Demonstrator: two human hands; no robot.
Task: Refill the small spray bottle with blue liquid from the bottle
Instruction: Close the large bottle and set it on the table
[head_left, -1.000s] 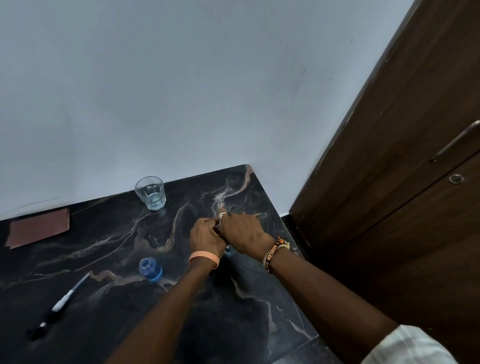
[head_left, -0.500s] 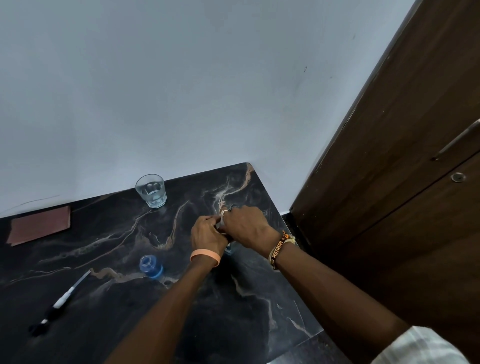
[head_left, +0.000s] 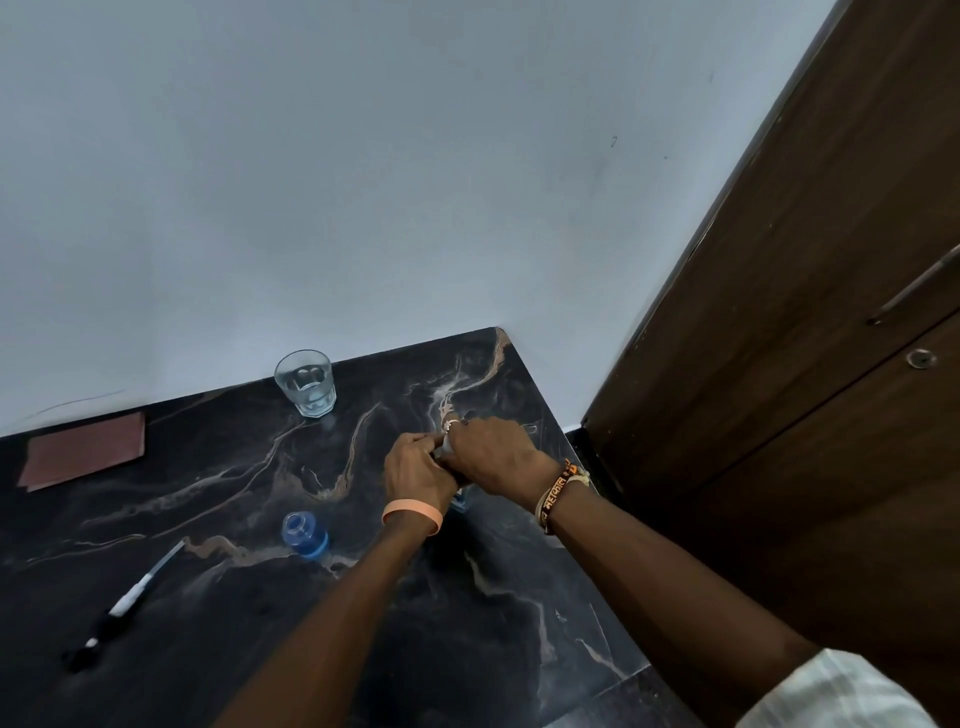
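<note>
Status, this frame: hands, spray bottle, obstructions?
Left hand and right hand both grip small spray bottle, mostly hidden. Blue bottle upright, looks open, left of hands. Nothing between them.

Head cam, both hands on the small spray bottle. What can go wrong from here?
1. The blue bottle looks uncapped and stands close beside the left forearm; a sideways move of that arm may tip it and spill.
2. The left hand and right hand work the small spray bottle near the right edge of the table; a loosened part could roll off.
3. The hands hide the spray bottle's top, so its state cannot be checked.
</note>
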